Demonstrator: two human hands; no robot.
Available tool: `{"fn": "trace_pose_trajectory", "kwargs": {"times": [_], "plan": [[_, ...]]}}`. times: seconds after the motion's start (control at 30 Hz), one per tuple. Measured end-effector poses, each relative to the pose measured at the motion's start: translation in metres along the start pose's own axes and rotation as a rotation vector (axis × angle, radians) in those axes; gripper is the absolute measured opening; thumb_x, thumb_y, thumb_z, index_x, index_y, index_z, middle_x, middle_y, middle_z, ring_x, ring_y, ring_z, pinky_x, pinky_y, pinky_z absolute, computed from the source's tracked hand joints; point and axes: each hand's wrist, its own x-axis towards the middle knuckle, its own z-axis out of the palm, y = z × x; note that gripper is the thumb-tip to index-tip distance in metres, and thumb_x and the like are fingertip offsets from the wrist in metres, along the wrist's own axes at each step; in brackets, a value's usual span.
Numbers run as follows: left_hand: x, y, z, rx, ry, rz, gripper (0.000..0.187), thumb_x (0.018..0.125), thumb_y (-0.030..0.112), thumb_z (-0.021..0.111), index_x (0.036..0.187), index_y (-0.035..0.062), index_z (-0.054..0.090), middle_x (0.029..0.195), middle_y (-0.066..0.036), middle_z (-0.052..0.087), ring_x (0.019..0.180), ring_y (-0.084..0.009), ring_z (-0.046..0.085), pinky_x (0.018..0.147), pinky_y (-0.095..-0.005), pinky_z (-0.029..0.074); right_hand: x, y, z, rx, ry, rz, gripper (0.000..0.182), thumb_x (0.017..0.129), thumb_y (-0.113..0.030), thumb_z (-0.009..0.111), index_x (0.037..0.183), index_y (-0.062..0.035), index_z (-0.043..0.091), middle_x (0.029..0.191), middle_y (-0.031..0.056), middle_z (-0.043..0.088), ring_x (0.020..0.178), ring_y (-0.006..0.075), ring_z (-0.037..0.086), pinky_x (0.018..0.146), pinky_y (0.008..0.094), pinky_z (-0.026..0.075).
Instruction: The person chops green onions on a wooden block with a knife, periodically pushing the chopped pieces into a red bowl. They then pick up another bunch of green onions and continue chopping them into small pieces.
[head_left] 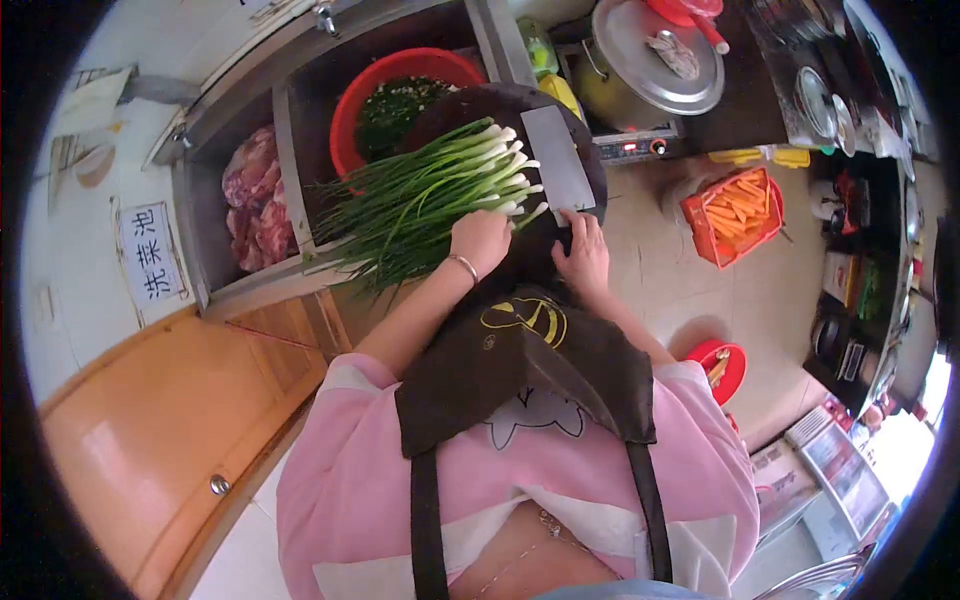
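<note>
A large bunch of green onions (440,190) lies on a dark round board (587,150), white bulbs pointing right and green leaves spreading left. My left hand (480,240), with a bracelet at the wrist, rests closed on the near edge of the bunch, by the bulbs; its fingertips are partly hidden. My right hand (583,255) is closed round the dark handle of a cleaver (557,158). The wide blade lies flat over the board, just right of the bulbs. Behind the bunch, a red basin (345,120) holds chopped greens (390,112).
Raw meat (257,200) lies in the sink compartment at left. A lidded pot (655,60) stands on a cooker at the back right. An orange basket (705,235) of cut carrots and a red bucket (735,372) are at right, near crowded shelves (850,240).
</note>
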Motion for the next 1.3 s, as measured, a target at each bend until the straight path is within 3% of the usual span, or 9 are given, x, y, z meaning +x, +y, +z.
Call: {"fn": "trace_pose_trajectory", "kwargs": {"times": [0.13, 0.43, 0.6, 0.8, 0.87, 0.97, 1.07, 1.17, 1.3], "plan": [[0.009, 0.003, 0.001, 0.067, -0.088, 0.086, 0.022, 0.084, 0.021, 0.055, 0.071, 0.0069, 0.067, 0.068, -0.016, 0.064, 0.067, -0.0344, 0.065, 0.062, -0.0468, 0.052, 0.008, -0.001, -0.004, 0.007, -0.074, 0.071, 0.059, 0.069, -0.010, 0.068, 0.124, -0.0109, 0.047, 0.108, 0.0157, 0.051, 0.100, 0.0345, 0.055, 0.085, 0.0433, 0.048], [0.018, 0.019, -0.026, -0.197, 0.373, 0.276, 0.025, 0.079, 0.025, 0.070, 0.100, 0.0125, 0.066, 0.078, -0.004, 0.064, 0.065, -0.0244, 0.064, 0.057, -0.0370, 0.051, 0.015, 0.002, -0.033, 0.308, -0.063, 0.088, 0.055, 0.070, -0.005, 0.062, 0.124, -0.0075, 0.052, 0.101, 0.0179, 0.056, 0.092, 0.0333, 0.058, 0.084, 0.0409, 0.049], [0.018, -0.047, -0.076, -0.107, 0.498, 0.214, 0.041, 0.079, 0.030, 0.072, 0.109, 0.0043, 0.062, 0.112, -0.015, 0.058, 0.106, -0.0329, 0.055, 0.092, -0.0404, 0.045, 0.018, 0.016, -0.040, 0.367, -0.038, 0.061, 0.046, 0.075, -0.006, 0.060, 0.121, -0.0060, 0.057, 0.099, 0.0177, 0.059, 0.089, 0.0313, 0.060, 0.080, 0.0380, 0.049], [0.070, -0.105, -0.077, 0.042, 0.301, 0.162, 0.062, 0.085, 0.050, 0.062, 0.124, 0.0021, 0.055, 0.136, -0.019, 0.047, 0.128, -0.0350, 0.042, 0.108, -0.0414, 0.033, 0.021, 0.001, -0.029, 0.611, -0.174, 0.413, 0.036, 0.086, -0.012, 0.059, 0.121, -0.0029, 0.058, 0.100, 0.0176, 0.065, 0.086, 0.0203, 0.063, 0.075, 0.0326, 0.049], [0.088, -0.108, -0.065, 0.020, 0.144, 0.162, 0.072, 0.085, 0.057, 0.057, 0.131, 0.0014, 0.050, 0.139, -0.021, 0.043, 0.131, -0.0346, 0.039, 0.111, -0.0416, 0.030, 0.016, -0.012, -0.027, 0.498, -0.218, 0.191, 0.034, 0.088, -0.012, 0.058, 0.121, -0.0003, 0.058, 0.094, 0.0132, 0.067, 0.081, 0.0119, 0.060, 0.073, 0.0292, 0.049], [0.091, -0.097, -0.058, -0.031, 0.057, 0.133, 0.076, 0.084, 0.058, 0.058, 0.133, 0.0005, 0.048, 0.139, -0.020, 0.044, 0.130, -0.0347, 0.041, 0.110, -0.0406, 0.031, 0.020, -0.018, -0.032, 0.609, -0.256, 0.289, 0.034, 0.089, -0.012, 0.057, 0.121, -0.0006, 0.057, 0.093, 0.0132, 0.067, 0.082, 0.0137, 0.061, 0.076, 0.0288, 0.049], [0.077, -0.084, -0.065, -0.115, -0.053, 0.118, 0.096, 0.073, 0.070, 0.061, 0.136, 0.0008, 0.044, 0.138, -0.021, 0.044, 0.126, -0.0349, 0.044, 0.107, -0.0413, 0.034, 0.019, -0.019, -0.034, 0.613, -0.231, 0.478, 0.035, 0.088, -0.012, 0.057, 0.122, -0.0008, 0.057, 0.095, 0.0140, 0.067, 0.085, 0.0138, 0.061, 0.078, 0.0286, 0.049], [0.060, -0.075, -0.064, -0.015, -0.140, 0.078, 0.121, 0.056, 0.076, 0.070, 0.144, 0.0036, 0.029, 0.136, -0.023, 0.044, 0.121, -0.0385, 0.047, 0.105, -0.0414, 0.037, 0.011, -0.004, -0.013, 0.581, -0.242, 0.225, 0.036, 0.088, -0.012, 0.057, 0.122, -0.0008, 0.056, 0.106, 0.0188, 0.066, 0.099, 0.0246, 0.064, 0.086, 0.0342, 0.048], [0.009, -0.025, -0.052, 0.221, -0.116, 0.023, 0.139, 0.044, 0.075, 0.075, 0.151, 0.0130, 0.010, 0.140, -0.030, 0.033, 0.125, -0.0468, 0.038, 0.103, -0.0623, 0.028, 0.011, -0.014, -0.011, 0.547, -0.229, 0.235, 0.036, 0.088, -0.014, 0.057, 0.121, -0.0005, 0.056, 0.110, 0.0216, 0.063, 0.105, 0.0315, 0.062, 0.090, 0.0371, 0.047]]}}
